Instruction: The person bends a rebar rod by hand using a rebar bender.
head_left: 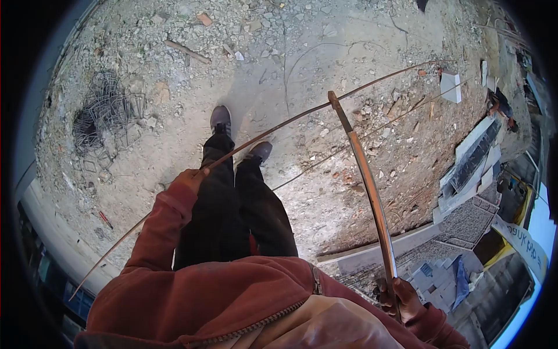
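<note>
A long thin rusty rod (279,126) slants across the view from lower left to upper right. My left hand (193,179) is closed round it in front of my left thigh. At the lower right my right hand (402,298) grips a long wooden-looking bar (373,195) with a metallic sheen near its lower part. The bar's far end meets the rod, touching or overlapping it; how they join is too small to tell. A second thin rod or wire (343,148) runs across the ground behind the bar.
Rubble and broken stone (256,35) cover the ground. A tangle of bent metal wire (104,113) lies at left. White panels (465,168) and a raised kerb (389,247) are at right. Another person (503,110) is at the far right.
</note>
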Demonstrator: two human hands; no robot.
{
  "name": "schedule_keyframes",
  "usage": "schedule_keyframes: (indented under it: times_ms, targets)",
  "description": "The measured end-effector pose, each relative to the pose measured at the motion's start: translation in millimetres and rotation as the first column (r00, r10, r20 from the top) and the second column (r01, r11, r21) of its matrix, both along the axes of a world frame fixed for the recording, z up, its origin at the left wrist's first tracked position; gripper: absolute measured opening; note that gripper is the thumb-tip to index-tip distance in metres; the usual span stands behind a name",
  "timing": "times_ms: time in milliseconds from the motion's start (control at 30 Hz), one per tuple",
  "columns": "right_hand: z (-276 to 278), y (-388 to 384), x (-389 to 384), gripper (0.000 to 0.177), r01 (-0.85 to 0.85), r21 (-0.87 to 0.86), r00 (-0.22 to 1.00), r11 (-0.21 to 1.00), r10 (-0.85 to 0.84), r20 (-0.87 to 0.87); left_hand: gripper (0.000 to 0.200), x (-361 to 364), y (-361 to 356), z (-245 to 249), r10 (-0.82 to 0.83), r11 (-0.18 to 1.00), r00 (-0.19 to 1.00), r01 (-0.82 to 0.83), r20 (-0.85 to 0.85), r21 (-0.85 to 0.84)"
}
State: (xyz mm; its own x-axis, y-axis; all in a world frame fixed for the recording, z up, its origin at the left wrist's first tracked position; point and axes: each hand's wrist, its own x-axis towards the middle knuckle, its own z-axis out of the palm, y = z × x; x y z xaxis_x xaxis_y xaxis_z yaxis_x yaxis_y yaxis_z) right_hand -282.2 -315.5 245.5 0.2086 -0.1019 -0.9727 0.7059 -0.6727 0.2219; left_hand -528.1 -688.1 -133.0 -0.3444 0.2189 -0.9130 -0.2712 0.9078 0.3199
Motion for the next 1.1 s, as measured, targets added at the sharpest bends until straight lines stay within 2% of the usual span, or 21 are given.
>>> schedule_keyframes:
  times_ms: [133,200,233,333,433,533,667,933,1033,1100]
  targets:
    - [-8,12,-18,0.041,0.000,-0.031,0.999,1.000,0.002,0.033,0.052,-3,5,6,-0.005,1.000,0.999,0.006,0.036,-0.020]
    - [-8,25,-18,0.041,0.075,-0.078,0.997,0.994,-0.073,0.036,0.054,4,3,1,0.003,1.000,1.000,-0.003,-0.025,0.020]
    - [-7,24,-20,0.041,0.052,-0.052,0.998,0.997,-0.051,0.030,0.055,7,3,2,0.007,0.999,0.998,-0.004,-0.055,0.041]
    - [-8,24,-23,0.042,0.035,-0.008,0.999,0.999,-0.035,0.016,0.058,5,14,22,-0.084,0.996,0.994,0.083,0.071,0.015]
    - [-7,31,-22,0.042,-0.033,0.024,0.999,0.999,0.033,0.014,0.055,0,18,25,-0.057,0.994,0.983,0.072,-0.175,0.078]
    - [3,38,-18,0.042,0.033,-0.027,0.999,0.999,-0.033,-0.024,0.050,-8,21,21,-0.068,0.984,0.957,0.110,-0.283,0.137]
    - [19,39,-17,0.044,0.070,-0.027,0.997,0.997,-0.069,0.018,0.041,-13,29,32,-0.182,0.971,0.882,0.231,-0.435,0.062]
    - [23,35,8,0.045,0.131,-0.069,0.990,0.989,-0.126,0.070,0.044,-23,29,26,-0.335,0.928,0.831,0.373,-0.445,-0.004]
    - [17,27,21,0.044,0.166,-0.068,0.985,0.984,-0.162,0.068,0.046,-29,33,33,-0.293,0.943,0.904,0.327,-0.311,0.062]
    - [13,22,27,0.044,0.199,-0.072,0.979,0.977,-0.195,0.068,0.046,-35,32,30,-0.275,0.946,0.917,0.312,-0.289,0.089]
